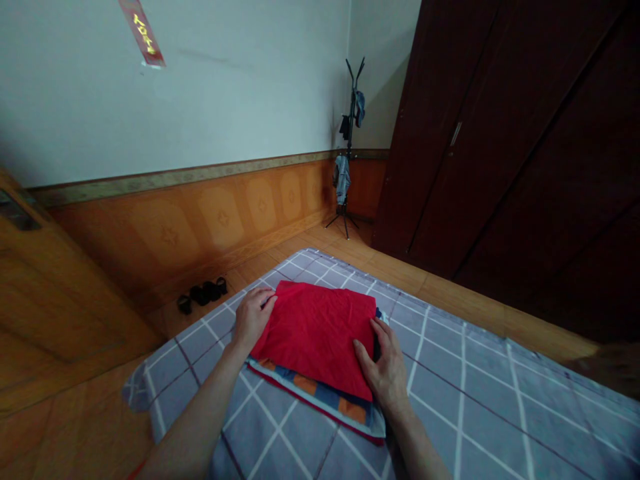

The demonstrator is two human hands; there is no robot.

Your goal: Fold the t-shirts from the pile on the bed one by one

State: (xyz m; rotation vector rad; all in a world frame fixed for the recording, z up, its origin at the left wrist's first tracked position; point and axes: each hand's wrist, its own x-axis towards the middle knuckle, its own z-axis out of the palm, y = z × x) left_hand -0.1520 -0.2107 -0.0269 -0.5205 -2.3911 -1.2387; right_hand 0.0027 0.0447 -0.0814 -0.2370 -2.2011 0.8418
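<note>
Left hand (255, 315) and right hand (386, 367) touch a red cloth (315, 330)

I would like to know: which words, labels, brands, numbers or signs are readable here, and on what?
Nothing is readable.
Narrow red strip on the pale upper wall: yellow characters, too blurred to read.
Folded red cloth: no lettering visible.
</note>
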